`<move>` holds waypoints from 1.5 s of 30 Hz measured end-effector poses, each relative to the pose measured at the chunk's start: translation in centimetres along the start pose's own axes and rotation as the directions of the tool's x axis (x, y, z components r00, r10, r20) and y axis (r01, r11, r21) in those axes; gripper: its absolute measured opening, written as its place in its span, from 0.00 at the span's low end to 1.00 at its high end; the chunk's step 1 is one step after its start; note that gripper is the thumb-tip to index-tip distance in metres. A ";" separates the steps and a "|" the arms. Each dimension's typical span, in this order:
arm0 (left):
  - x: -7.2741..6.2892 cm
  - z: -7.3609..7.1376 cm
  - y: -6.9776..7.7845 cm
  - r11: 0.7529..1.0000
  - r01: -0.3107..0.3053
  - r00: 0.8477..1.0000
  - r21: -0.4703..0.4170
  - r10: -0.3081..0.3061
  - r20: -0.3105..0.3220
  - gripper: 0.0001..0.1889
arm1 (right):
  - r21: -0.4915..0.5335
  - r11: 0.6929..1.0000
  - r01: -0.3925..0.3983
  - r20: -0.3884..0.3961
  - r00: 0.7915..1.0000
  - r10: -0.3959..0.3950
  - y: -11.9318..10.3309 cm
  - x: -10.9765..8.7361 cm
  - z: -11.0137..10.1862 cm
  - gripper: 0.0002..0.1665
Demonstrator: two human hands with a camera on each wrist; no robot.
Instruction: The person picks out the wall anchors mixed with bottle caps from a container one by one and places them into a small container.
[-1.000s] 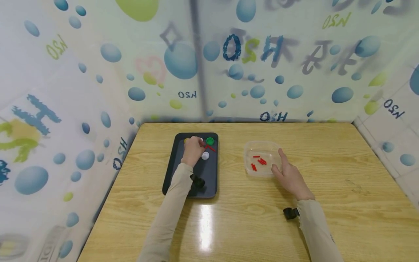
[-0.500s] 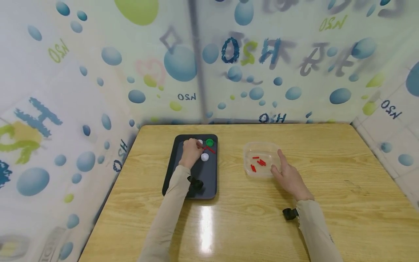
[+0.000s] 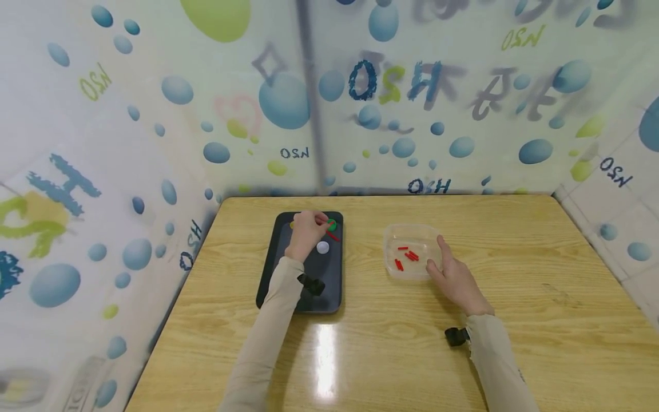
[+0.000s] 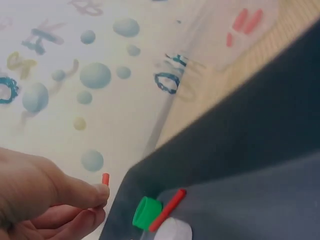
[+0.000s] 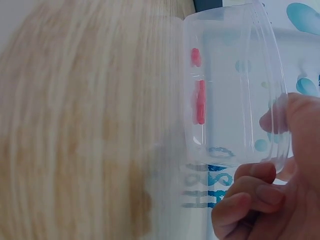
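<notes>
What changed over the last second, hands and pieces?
The left hand moved slightly toward the tray's far end, beside the green cap, and now pinches a short red stick clear of the tray. The right hand kept holding the clear container; its red pieces, the white cap and the long red stick stayed put.

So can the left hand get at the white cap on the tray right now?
Probably yes: the white cap lies uncovered on the tray just beside the left hand, though that hand already pinches a red stick.
</notes>
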State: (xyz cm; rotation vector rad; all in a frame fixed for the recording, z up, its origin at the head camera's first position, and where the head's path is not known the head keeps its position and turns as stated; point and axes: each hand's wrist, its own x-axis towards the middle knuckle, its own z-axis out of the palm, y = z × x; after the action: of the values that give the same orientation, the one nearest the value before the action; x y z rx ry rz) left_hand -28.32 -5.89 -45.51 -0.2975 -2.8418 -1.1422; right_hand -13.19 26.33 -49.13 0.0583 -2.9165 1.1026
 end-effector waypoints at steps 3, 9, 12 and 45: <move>-0.1 0.1 0.6 1.000 -0.013 1.000 -0.017 0.013 0.007 0.06 | -0.008 1.000 0.006 -0.003 1.000 -0.006 0.1 0.0 0.0 0.45; -0.1 0.6 1.7 0.997 -0.023 0.999 -0.067 0.025 0.028 0.08 | -0.006 1.000 -0.001 -0.003 1.000 0.001 0.1 0.0 0.0 0.45; -0.1 1.0 2.1 0.995 -0.004 0.999 -0.099 0.008 0.038 0.07 | -0.004 1.000 0.005 -0.002 1.000 -0.005 0.0 0.0 -0.1 0.44; -0.8 4.9 6.9 0.982 -0.123 0.970 -0.146 0.150 0.194 0.09 | -0.006 1.000 -0.009 0.003 1.000 0.009 -0.2 0.0 0.1 0.44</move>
State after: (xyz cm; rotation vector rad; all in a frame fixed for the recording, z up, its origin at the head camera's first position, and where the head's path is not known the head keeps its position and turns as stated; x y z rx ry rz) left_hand -26.07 2.27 -44.47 -0.6441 -2.8626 -1.3471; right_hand -13.20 26.08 -49.08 0.0469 -2.9250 1.0963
